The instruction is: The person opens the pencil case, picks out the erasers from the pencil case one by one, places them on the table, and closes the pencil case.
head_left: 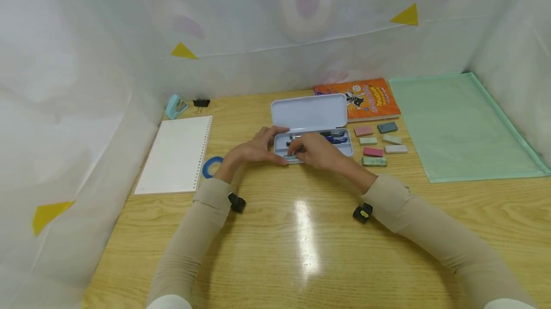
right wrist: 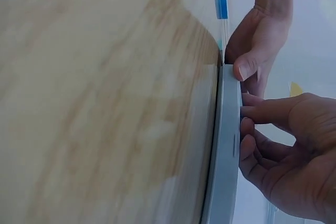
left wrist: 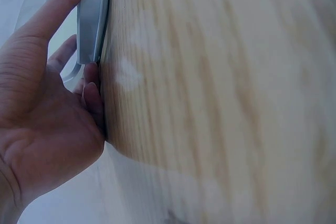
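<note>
In the head view a pale metal pencil case [head_left: 313, 160] lies with its lid [head_left: 309, 112] raised at the back. My left hand [head_left: 257, 147] grips the case's left end, thumb at the front edge and fingers at the back corner. My right hand [head_left: 317, 150] reaches into the case with bent fingers, pinching a small grey-blue piece [head_left: 290, 157] in the front compartment; its kind is unclear. Several pens [head_left: 336, 140] lie in the rear compartment, partly behind the right hand. In the right wrist view the case wall [right wrist: 226, 145] hides the fingertips.
Several erasers [head_left: 373, 152] lie right of the case. An orange book [head_left: 374, 101] is behind it, a green mesh pouch [head_left: 469, 127] far right. Leftward are blue tape [head_left: 207, 167], a spiral notebook [head_left: 176, 156], a stapler [head_left: 174, 106] and a binder clip [head_left: 201, 103].
</note>
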Available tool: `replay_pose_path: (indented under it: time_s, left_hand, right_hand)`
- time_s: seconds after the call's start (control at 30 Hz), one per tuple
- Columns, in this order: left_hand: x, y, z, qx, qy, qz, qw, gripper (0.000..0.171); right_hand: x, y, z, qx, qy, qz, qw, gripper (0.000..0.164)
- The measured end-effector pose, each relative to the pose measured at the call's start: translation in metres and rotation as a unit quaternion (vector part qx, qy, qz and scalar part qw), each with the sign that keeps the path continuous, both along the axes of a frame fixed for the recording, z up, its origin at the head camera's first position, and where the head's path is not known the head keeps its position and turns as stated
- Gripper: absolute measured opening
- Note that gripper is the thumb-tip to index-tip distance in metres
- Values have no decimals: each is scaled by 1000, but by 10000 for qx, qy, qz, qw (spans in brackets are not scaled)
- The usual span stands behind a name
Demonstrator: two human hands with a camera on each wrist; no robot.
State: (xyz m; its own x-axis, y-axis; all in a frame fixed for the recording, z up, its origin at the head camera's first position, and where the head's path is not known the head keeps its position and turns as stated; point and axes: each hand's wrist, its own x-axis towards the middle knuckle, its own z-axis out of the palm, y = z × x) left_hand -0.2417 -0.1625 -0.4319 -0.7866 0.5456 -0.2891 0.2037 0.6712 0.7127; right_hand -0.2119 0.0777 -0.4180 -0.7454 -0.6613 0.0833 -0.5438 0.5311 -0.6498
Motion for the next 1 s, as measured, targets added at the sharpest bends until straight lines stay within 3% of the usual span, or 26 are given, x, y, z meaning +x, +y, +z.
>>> replay_pose_path:
  time_s: [0.17, 0.33, 0.53, 0.73, 1.0]
  left_hand:
    - [1, 1, 1, 1, -10, 14, 10000, 94]
    - [2, 1, 2, -32, 37, 17, 10000, 95]
    - [2, 0, 2, -28, 17, 7, 10000, 96]
    - [1, -1, 2, -2, 15, 3, 10000, 95]
    - [1, -1, -1, -23, 38, -6, 10000, 96]
  right_hand:
    - [-1, 19, -1, -524, -355, -245, 9977, 18]
    - [-2, 53, 6, -612, -445, -494, 9959, 15]
    - [5, 109, 12, -494, -458, -1000, 9927, 14]
    - [22, 161, 19, -198, -455, -1720, 9838, 12]
    - [41, 216, 15, 200, -521, -1744, 9831, 15]
